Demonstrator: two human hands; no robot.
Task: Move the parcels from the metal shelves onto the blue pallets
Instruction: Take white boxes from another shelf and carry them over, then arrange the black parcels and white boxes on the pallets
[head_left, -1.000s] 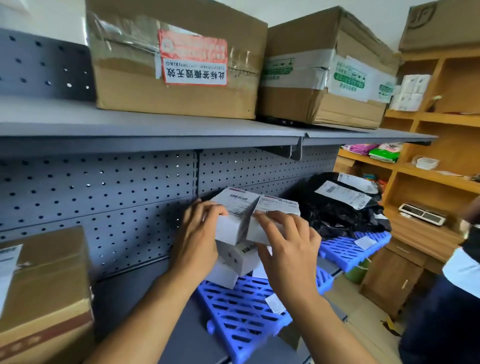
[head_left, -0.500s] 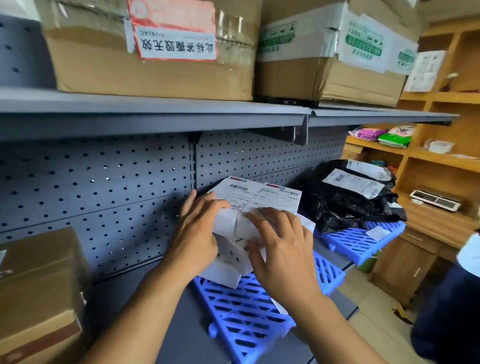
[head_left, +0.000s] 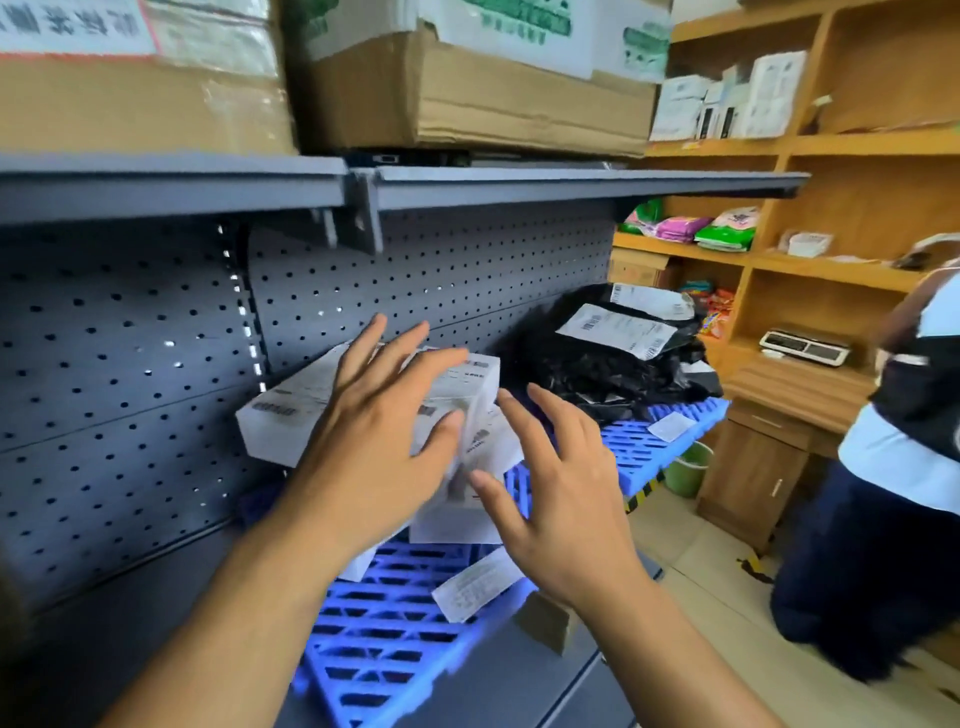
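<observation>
left hand (head_left: 374, 447) and right hand (head_left: 561, 499), both grips slack, uncurled, before white parcels (head_left: 280, 421) on one of two blue pallets (head_left: 379, 639).

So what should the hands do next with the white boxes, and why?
Probably ease both hands back slowly: the left hand and right hand are open, gripping nothing, and the white boxes sit piled crookedly on the blue pallet, so they might slip.

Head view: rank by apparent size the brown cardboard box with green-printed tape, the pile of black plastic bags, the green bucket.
1. Brown cardboard box with green-printed tape, cropped above.
2. Pile of black plastic bags.
3. Green bucket, partly hidden.
</observation>
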